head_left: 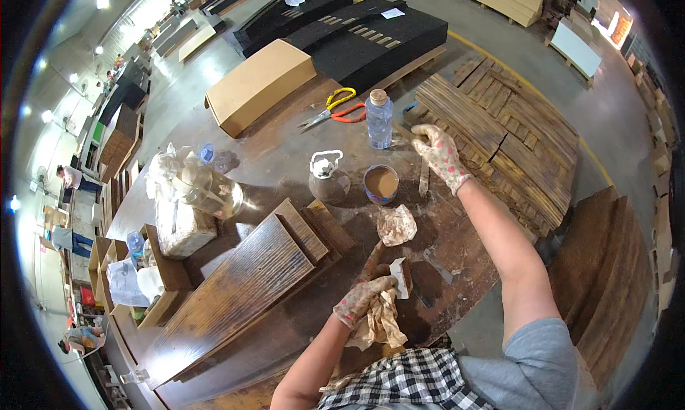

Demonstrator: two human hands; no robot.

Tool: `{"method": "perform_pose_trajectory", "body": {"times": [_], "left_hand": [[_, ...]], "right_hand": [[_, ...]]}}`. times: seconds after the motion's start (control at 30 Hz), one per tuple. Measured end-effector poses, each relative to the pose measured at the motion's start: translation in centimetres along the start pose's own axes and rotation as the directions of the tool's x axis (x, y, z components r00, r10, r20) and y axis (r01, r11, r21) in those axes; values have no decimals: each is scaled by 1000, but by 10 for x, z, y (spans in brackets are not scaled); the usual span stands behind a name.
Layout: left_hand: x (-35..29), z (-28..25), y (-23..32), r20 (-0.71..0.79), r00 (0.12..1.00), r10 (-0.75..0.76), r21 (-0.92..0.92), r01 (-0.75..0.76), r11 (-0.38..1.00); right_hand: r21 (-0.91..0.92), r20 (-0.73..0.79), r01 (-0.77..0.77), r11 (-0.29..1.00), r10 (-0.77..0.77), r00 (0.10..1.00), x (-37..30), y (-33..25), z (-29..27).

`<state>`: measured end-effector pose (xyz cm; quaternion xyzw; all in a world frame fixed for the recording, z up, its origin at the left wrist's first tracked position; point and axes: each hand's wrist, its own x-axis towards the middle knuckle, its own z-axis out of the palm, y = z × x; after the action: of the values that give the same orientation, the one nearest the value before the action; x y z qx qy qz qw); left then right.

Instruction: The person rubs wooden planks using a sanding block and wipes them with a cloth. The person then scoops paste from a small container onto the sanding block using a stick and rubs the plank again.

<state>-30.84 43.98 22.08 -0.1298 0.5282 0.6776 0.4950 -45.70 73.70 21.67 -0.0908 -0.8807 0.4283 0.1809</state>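
Note:
My left hand, in a patterned work glove, is closed round a crumpled tan cloth near the table's front edge. Just above it lie a brown wooden stick, a white folded piece of sheet and a crumpled, stained wad. My right hand, gloved too, is raised right of a clear bottle with a tan stopper. Its fingers pinch a thin brownish stick-like piece, only partly visible. Between the hands stands a cup of brown liquid, with a flat stick beside it.
Yellow-and-red-handled scissors, a white-capped jar and a cardboard box are farther back. Stained boards lie at left, past them an open carton. Stacked brown panels stand right of the table.

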Motion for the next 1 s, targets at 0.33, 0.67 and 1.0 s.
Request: {"method": "perform_pose_trajectory", "body": {"times": [0.33,0.67,1.0], "left_hand": [[2,-16,-18,159,962,221,-274,-172,946],[-12,-20,-23,85,979,184,-215,-163,963],[-17,-27,-30,150,946,288,-319,-229,920]], "right_hand": [[4,-263,420,907,-404,876,71,-70,33],[267,-27,-14,963,22,999,55,5,84],[-35,515,248,968,-196,835,-59,-44,-65]]}}
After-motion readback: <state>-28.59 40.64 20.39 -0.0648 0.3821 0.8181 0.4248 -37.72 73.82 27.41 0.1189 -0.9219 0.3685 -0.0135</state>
